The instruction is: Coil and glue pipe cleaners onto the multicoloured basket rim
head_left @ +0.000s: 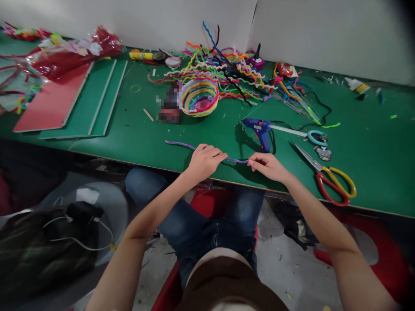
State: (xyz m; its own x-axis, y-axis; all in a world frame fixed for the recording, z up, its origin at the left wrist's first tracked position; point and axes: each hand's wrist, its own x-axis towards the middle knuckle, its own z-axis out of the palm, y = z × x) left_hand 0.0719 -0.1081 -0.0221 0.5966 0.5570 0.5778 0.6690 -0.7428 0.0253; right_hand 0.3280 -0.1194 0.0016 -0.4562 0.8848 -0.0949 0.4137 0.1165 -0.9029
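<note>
A purple pipe cleaner stretches between my hands at the table's front edge, its free end pointing left. My left hand is closed over its middle, fingers together. At its right end, my right hand pinches the tip between thumb and fingers. Just behind my right hand lies a blue hot glue gun with a glue stick in its back. Scissors with red and yellow handles rest to the right. Beyond my left hand stands a bowl of coiled multicoloured pipe cleaners.
Loose pipe cleaners pile up against the wall. Green and red boards and a red plastic-wrapped bundle lie at the left. A blue-ringed pair of scissors sits beside the glue gun. The green table ends at my lap.
</note>
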